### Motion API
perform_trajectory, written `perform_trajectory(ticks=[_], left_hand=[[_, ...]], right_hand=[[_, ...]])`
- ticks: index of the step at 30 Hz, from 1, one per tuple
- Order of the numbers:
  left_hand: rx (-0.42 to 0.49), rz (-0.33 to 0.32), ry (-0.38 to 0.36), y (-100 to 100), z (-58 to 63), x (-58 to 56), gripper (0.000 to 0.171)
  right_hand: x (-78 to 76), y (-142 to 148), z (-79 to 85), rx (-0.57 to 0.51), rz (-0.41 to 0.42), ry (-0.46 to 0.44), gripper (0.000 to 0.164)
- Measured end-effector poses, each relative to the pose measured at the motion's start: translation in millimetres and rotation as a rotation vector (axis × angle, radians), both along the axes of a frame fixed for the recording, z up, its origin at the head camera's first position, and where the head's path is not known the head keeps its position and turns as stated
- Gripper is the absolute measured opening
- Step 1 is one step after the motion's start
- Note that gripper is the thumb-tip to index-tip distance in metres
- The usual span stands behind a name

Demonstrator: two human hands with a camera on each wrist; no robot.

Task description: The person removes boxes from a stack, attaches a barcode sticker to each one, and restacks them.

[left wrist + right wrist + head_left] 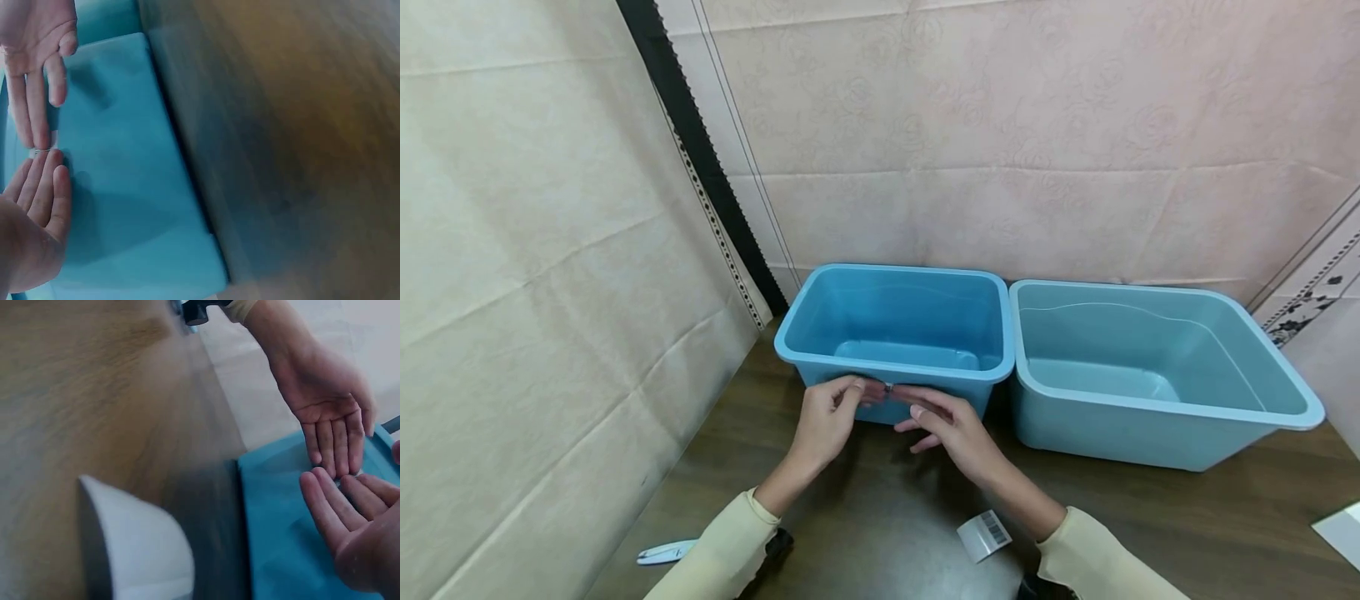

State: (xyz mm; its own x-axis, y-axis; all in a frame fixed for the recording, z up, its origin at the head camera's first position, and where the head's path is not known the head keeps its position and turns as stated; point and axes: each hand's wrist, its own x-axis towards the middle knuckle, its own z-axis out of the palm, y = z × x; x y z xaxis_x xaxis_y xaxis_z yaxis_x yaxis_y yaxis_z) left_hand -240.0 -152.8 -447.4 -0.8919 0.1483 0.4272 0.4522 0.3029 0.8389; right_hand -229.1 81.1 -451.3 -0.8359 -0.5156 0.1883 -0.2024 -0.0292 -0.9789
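Both hands are at the front wall of the left blue bin [895, 367], just under its rim. My left hand [827, 417] reaches in from the left with its fingers straight along the wall. From the other side my right hand [951, 429] does the same, fingers extended. The fingertips of the two hands meet over a small pale sticker [44, 152] on the bin wall, mostly hidden under them. In the right wrist view, the left palm [325, 394] faces the camera and the right hand [356, 531] comes from the lower right.
A paler blue-green bin [1150, 425] stands directly right of the first. On the brown table [895, 517] lie a curled white barcode label [984, 536] near the right wrist, a light-coloured cutter [666, 552] by the left sleeve, and a white piece [1341, 533] at the right edge.
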Motion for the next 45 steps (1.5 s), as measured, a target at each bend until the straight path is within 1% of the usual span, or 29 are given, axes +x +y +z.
perform_trajectory(ticks=[3, 8, 11, 14, 16, 18, 19, 21, 23, 24, 26, 29, 31, 33, 36, 40, 42, 45], left_hand=[[0.009, 0.013, 0.015, -2, 1.1, -0.5, 0.031], [0.000, 0.027, -0.010, -8, -2.8, 0.2, 0.028], [0.002, 0.040, 0.001, -14, -4.5, 2.6, 0.027], [-0.007, 0.061, 0.020, -19, -3.9, 5.5, 0.026], [-0.011, 0.060, 0.018, -19, -3.3, 7.6, 0.025], [-0.016, 0.040, 0.004, -16, -3.1, 10.1, 0.025], [-0.020, 0.021, -0.007, -13, -3.2, 11.7, 0.024], [-0.037, -0.026, -0.035, -5, -3.5, 15.9, 0.023], [-0.089, -0.078, -0.068, 6, -4.4, 21.1, 0.021], [-0.131, -0.103, -0.084, 12, -4.6, 24.0, 0.021], [-0.242, -0.159, -0.107, 25, -5.3, 30.3, 0.019], [-0.427, -0.276, -0.168, 44, -7.1, 38.9, 0.021], [-0.537, -0.362, -0.195, 55, -9.7, 43.0, 0.025], [-0.624, -0.424, -0.211, 67, -12.9, 46.2, 0.028], [-0.729, -0.452, -0.171, 82, -17.1, 49.8, 0.029], [-0.825, -0.440, -0.092, 101, -21.7, 54.3, 0.031], [-0.851, -0.440, -0.059, 108, -24.3, 55.6, 0.030], [-0.850, -0.440, -0.035, 113, -25.7, 55.0, 0.025]], right_hand=[[-0.6, 1, 1.4, -0.014, 0.001, 0.007, 0.045], [0.7, 4, -5.1, 0.038, -0.011, -0.026, 0.045], [3.6, 10, -9.2, 0.056, -0.032, -0.042, 0.045], [7.7, 22, -11.3, 0.086, -0.061, -0.031, 0.043], [11.8, 32, -12.1, 0.140, -0.081, -0.013, 0.041], [17.5, 44, -13.0, 0.217, -0.095, 0.004, 0.038], [21.0, 49, -13.5, 0.268, -0.100, 0.017, 0.036], [28.6, 61, -15.7, 0.398, -0.103, 0.073, 0.033], [36.6, 72, -18.7, 0.518, -0.084, 0.146, 0.030], [40.7, 77, -20.2, 0.577, -0.073, 0.186, 0.029], [48.2, 86, -22.5, 0.679, -0.038, 0.261, 0.033], [55.7, 95, -24.9, 0.786, 0.022, 0.281, 0.041], [58.1, 99, -26.4, 0.829, 0.046, 0.284, 0.045], [58.8, 102, -28.5, 0.849, 0.058, 0.282, 0.044], [60.0, 104, -32.6, 0.822, 0.065, 0.321, 0.039], [62.6, 108, -36.4, 0.818, 0.058, 0.323, 0.033], [63.7, 109, -36.6, 0.832, 0.047, 0.305, 0.031], [62.9, 108, -36.4, 0.825, 0.039, 0.265, 0.027]])
